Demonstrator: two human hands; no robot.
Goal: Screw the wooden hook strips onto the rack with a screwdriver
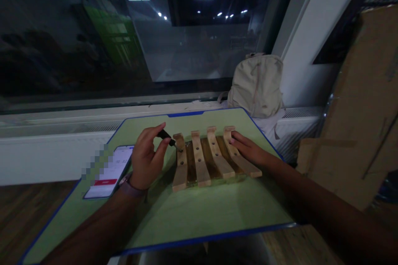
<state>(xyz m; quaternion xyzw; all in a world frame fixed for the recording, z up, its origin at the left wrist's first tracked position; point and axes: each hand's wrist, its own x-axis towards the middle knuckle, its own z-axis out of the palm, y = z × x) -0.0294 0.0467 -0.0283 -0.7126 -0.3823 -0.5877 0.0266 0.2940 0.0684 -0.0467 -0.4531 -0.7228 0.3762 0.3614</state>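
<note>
My left hand (148, 157) pinches a small screwdriver (166, 136) by its black handle. The shaft slants down to a dark hole in the leftmost curved wooden strip (181, 157). Several such strips, each with dark holes, stand side by side across a brown, glossy slatted piece (205, 153). At the other end, my right hand (247, 149) grips the upper part of the rightmost wooden strip (238, 159), its fingertips at the edge. Whether a screw sits under the screwdriver tip is too small to tell.
The pieces rest on a green table (217, 207) with a blue edge. Left of my left hand lies a lit phone (108, 174). Behind are a beige backpack (258, 85), a radiator (46, 157) and a dark window. Cardboard (357, 112) stands at the right.
</note>
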